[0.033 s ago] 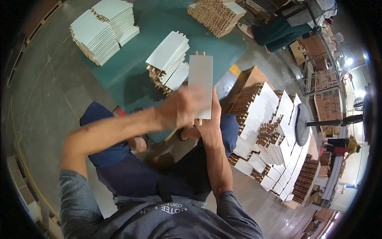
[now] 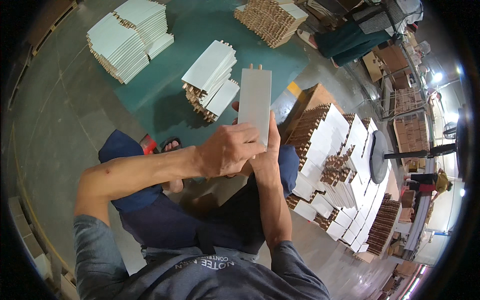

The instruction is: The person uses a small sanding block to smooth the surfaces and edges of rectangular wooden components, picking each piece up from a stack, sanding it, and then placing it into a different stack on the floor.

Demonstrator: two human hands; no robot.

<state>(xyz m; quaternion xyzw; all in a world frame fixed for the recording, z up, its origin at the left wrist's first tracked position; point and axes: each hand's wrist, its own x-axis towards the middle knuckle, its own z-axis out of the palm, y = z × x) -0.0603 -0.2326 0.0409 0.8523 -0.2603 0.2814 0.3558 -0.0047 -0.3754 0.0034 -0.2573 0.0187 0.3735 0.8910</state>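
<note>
A white rectangular panel [image 2: 256, 100] with two wooden dowels sticking out of its far end stands in front of me. My right hand [image 2: 270, 142] grips it from below and along its right side; some of those fingertips show at its left edge. My left hand [image 2: 230, 150] is closed, its fingers curled and pressed together against the panel's near end. Whatever these fingers pinch is hidden, and so are any dowels at that end. Just beyond, a small stack of similar white panels [image 2: 207, 65] with dowel ends lies on the green mat [image 2: 172, 95].
More panel stacks stand on the mat: one at far left [image 2: 130, 40], another at far right [image 2: 270, 22]. At right is a broad pile of white panels [image 2: 325, 135], with a black pedestal fan [image 2: 380, 156] beside it. A person in dark green trousers [image 2: 345, 42] stands at upper right.
My left hand, blurred over the panel's face before, has moved down to its near end and is sharp now. The panel has shifted slightly right.
</note>
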